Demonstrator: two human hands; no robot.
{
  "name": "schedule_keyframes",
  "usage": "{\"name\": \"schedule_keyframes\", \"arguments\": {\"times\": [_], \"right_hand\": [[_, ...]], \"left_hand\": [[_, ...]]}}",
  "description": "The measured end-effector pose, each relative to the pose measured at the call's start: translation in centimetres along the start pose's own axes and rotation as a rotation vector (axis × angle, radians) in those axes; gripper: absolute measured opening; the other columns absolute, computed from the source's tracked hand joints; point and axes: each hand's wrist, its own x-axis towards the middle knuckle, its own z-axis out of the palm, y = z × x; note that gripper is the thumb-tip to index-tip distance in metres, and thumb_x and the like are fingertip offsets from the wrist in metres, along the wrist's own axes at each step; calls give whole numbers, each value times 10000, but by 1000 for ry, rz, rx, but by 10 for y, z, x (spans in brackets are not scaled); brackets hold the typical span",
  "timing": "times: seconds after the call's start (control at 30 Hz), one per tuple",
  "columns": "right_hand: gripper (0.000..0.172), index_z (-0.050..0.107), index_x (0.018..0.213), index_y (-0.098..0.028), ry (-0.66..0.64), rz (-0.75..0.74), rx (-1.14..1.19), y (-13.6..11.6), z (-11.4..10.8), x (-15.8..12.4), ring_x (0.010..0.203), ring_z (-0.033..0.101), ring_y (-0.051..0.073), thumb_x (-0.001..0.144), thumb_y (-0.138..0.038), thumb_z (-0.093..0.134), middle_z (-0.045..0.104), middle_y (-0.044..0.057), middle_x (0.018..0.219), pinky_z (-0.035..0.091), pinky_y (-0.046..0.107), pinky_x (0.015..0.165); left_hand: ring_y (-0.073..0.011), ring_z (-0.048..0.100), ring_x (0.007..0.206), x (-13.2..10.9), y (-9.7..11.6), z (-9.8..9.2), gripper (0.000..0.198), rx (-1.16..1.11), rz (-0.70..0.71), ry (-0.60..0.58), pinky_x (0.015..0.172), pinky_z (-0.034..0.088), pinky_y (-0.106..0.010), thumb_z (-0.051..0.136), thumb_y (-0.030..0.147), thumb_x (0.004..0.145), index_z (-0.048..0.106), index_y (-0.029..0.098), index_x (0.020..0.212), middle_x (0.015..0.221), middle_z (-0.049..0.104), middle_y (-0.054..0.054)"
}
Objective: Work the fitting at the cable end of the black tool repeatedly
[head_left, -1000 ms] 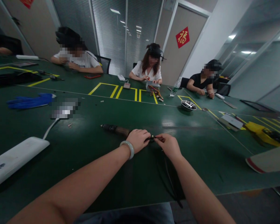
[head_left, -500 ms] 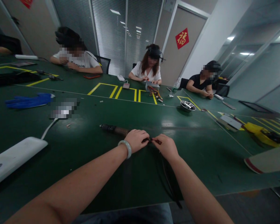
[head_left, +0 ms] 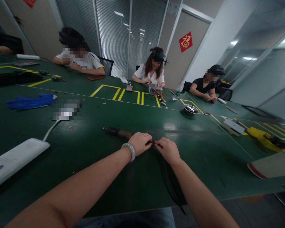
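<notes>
- I am pinching a small dark part (head_left: 154,143), lying crosswise, between left hand (head_left: 140,143) and right hand (head_left: 169,150).
- Its black cable (head_left: 169,180) is trailing toward me, beside my right forearm.

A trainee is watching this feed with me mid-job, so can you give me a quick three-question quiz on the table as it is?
1. True or false: the left hand and the right hand pinch the same small dark part between them.
2. Which lies closest to the left hand? A: blue glove. B: dark cylindrical tool. C: metal bowl.
3. Fill in: the black cable runs from under the right hand toward the ____ edge of the green table.

Key: 1 true; 2 B; 3 near (the person's own side).
</notes>
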Motion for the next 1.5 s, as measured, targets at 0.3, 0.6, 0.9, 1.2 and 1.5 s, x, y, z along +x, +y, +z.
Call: {"name": "schedule_keyframes", "arguments": {"times": [0.3, 0.6, 0.9, 1.2, 1.5], "right_hand": [[208, 700, 962, -216, 21, -116, -38, 11, 1, 0, 779, 593, 136, 927, -306, 516, 660, 34, 849, 436, 244, 749], [207, 686, 995, -217, 17, -213, -147, 13, -1, 2, 797, 598, 146, 937, -284, 499, 664, 39, 870, 434, 257, 757], [200, 686, 960, -227, -41, -259, -174, 13, -5, 11, 1048, 594, 180, 933, -284, 496, 654, 57, 1141, 454, 304, 903], [218, 607, 1080, -210, -229, -87, -194, 10, 2, 12, 898, 659, 170, 956, -291, 447, 693, 53, 1035, 475, 273, 805], [271, 613, 1065, -227, -211, 107, -290, 40, -19, 18, 867, 655, 199, 950, -364, 410, 694, 67, 984, 442, 276, 716]], "left_hand": [[-181, 624, 909, -1, -4, 4, 147, 5, 41, 29, 826, 445, -326, 553, 330, 880, 626, 242, 971, 988, 676, 1], [-183, 625, 889, 0, -5, 1, 136, -1, 62, 14, 809, 451, -324, 563, 318, 865, 632, 232, 945, 976, 672, -4], [-189, 627, 895, 2, -4, 3, 149, 14, 34, 2, 821, 454, -333, 572, 317, 853, 627, 228, 959, 971, 670, -7], [-216, 629, 970, -1, -2, 3, 348, -19, -52, 31, 919, 450, -383, 598, 354, 832, 527, 226, 1147, 1038, 667, -30], [-182, 373, 1342, -20, -5, -26, 439, -61, 123, 146, 1183, 136, -431, 525, 300, 879, 435, 217, 1300, 1328, 537, -53]]}}
